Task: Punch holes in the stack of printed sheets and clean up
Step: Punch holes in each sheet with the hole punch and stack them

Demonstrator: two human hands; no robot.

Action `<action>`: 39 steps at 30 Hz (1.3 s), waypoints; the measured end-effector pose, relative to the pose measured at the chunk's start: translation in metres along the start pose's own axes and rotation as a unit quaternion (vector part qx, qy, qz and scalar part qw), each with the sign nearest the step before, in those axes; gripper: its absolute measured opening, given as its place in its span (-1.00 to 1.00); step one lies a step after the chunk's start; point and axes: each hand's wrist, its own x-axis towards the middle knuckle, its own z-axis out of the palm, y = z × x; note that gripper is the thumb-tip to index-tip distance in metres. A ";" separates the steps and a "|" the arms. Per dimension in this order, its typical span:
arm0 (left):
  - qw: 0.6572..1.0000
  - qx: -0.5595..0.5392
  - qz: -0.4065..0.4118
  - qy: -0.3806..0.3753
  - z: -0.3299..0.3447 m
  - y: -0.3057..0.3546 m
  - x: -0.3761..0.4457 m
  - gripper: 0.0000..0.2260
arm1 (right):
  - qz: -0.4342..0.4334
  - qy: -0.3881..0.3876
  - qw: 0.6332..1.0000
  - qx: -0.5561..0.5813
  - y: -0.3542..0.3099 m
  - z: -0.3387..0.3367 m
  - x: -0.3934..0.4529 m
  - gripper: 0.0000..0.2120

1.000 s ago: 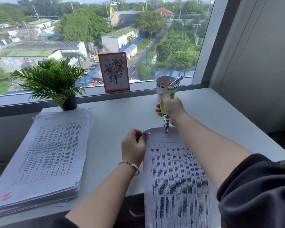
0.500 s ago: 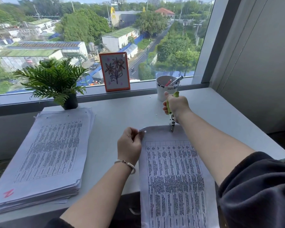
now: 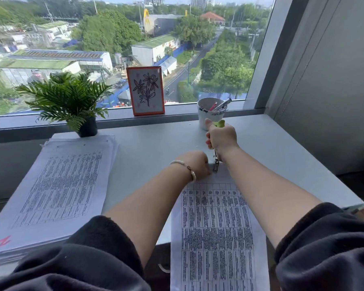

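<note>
While the right hand (image 3: 221,137) gripped the punch (image 3: 216,164) at the sheets' (image 3: 216,219) far edge and the left hand (image 3: 198,163) pinned that edge, the overhanging sheets could have slid, misplacing the hole; chads might have scattered across the desk (image 3: 156,148).

Dark fleece sleeves (image 3: 105,248) pushed up, beaded bracelet (image 3: 187,168) on left wrist

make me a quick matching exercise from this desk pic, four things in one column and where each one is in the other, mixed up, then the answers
Things:
1. hole punch
2. white cup
3. potted plant
4. flower picture

Places:
A. on the window ledge, leaning against the glass
B. gripped in the right hand, at the sheets' top edge
C. behind the big paper stack
D. just beyond the right hand, holding pens

Pairs: 1-B, 2-D, 3-C, 4-A
</note>
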 end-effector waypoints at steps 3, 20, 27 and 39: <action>1.000 -0.002 0.005 0.009 0.004 0.003 0.002 -0.77 | 0.000 0.000 1.000 -0.018 0.002 -0.007 0.001 -0.78; 0.999 -0.026 0.015 0.011 0.012 -0.002 0.000 -0.70 | 0.040 0.026 0.997 0.053 0.013 -0.017 -0.001 -0.69; 0.998 -0.034 0.022 0.037 0.015 -0.009 -0.004 -0.62 | 0.073 -0.080 0.994 0.020 0.008 -0.013 -0.002 -0.83; 0.998 -0.043 0.037 0.025 0.011 -0.020 -0.013 -0.75 | 0.075 -0.077 0.994 0.006 -0.002 -0.040 0.004 -0.68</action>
